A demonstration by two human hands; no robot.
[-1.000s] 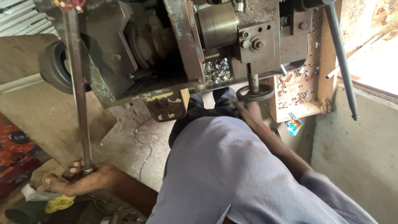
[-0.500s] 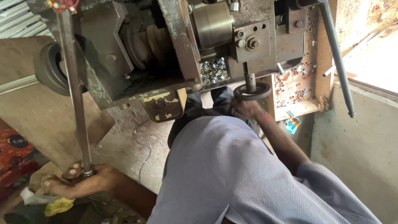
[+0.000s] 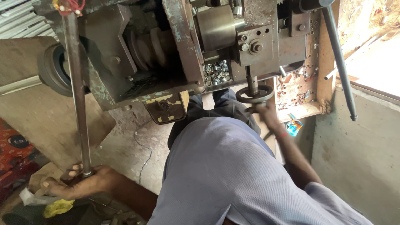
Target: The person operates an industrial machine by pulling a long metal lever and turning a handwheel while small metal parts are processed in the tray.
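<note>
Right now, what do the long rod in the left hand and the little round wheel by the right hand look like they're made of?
The long rod looks like bare steel: grey, dull sheen, darkened patches, no paint. The left hand grips its lower end. The round handwheel looks like cast or machined metal, probably iron or steel: dark grey with a worn, faintly shiny rim. The right hand is at its edge, slightly blurred.

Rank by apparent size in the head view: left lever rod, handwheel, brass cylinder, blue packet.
1. left lever rod, longest
2. brass cylinder
3. handwheel, close to the cylinder, so unsure
4. blue packet, smallest
</note>
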